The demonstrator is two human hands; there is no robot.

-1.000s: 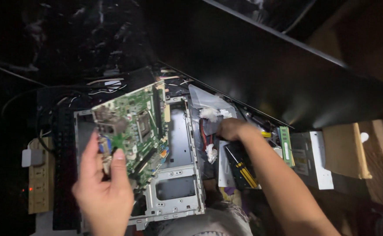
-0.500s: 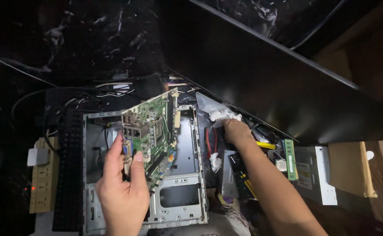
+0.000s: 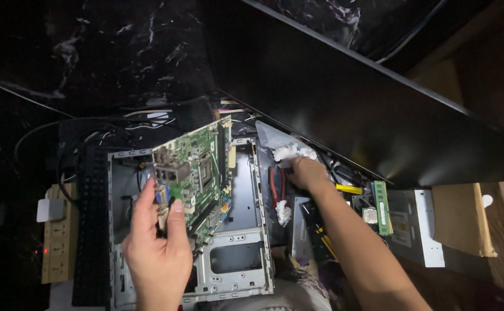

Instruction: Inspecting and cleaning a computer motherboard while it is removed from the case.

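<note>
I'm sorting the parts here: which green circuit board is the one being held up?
The large green motherboard, gripped at its lower edge by the left hand and tilted above the open metal case. The small narrow green memory stick lies untouched on the right.

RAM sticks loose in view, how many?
1. A green RAM stick lies right of the open metal case, past the right hand. More may be hidden in the dark clutter or behind the lifted motherboard.

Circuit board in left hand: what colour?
Green circuit board, held by the left hand; head view.
</note>
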